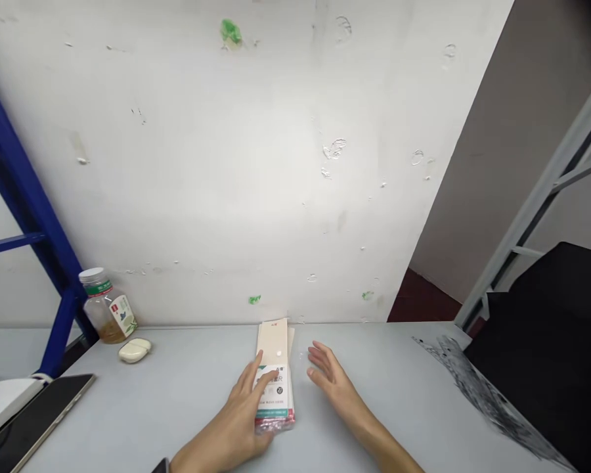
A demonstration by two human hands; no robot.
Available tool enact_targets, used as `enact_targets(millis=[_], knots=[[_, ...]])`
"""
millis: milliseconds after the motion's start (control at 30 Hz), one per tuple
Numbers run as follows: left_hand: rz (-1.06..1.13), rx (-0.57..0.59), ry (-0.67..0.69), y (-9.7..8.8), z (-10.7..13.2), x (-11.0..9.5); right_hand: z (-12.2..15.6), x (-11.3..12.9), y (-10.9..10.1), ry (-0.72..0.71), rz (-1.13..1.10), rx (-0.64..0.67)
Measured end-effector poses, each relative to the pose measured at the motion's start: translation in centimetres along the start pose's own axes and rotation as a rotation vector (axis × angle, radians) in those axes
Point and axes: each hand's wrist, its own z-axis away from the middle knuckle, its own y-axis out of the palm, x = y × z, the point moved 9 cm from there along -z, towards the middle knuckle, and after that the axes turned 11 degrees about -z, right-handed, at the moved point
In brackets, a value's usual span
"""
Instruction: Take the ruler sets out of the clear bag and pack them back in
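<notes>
A flat, narrow pack in clear plastic (274,394) lies on the grey table with its long side pointing away from me. Its label is white with a teal band, printed characters and the number 20; a cream-coloured card (273,338) shows at the far end, close to the wall. My left hand (243,414) rests on the left side of the pack, fingers spread over the label and thumb near its lower end. To the right of the pack, apart from it, my right hand (332,378) is held open and empty, fingers slightly curved.
At the left stand a clear jar with a white lid (109,309) and a small cream case (134,350). A dark phone or tablet (34,420) lies by a white box (4,402). Blue frame bars (27,157) rise at left; black fabric (551,348) covers the right.
</notes>
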Motion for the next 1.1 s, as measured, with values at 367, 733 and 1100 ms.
enact_targets(millis=[367, 733, 1100], knots=[[0.062, -0.124, -0.167, -3.4, -1.2, 1.4, -2.4, -0.2, 0.3, 0.062, -0.106, 0.022], [0.085, -0.182, -0.086, -3.5, -3.0, 1.6, -5.9, 1.4, 2.6, 0.078, -0.142, 0.100], [-0.069, -0.266, -0.110, -4.9, -4.0, 3.3, -6.1, 2.3, 0.4, -0.091, 0.229, 0.114]])
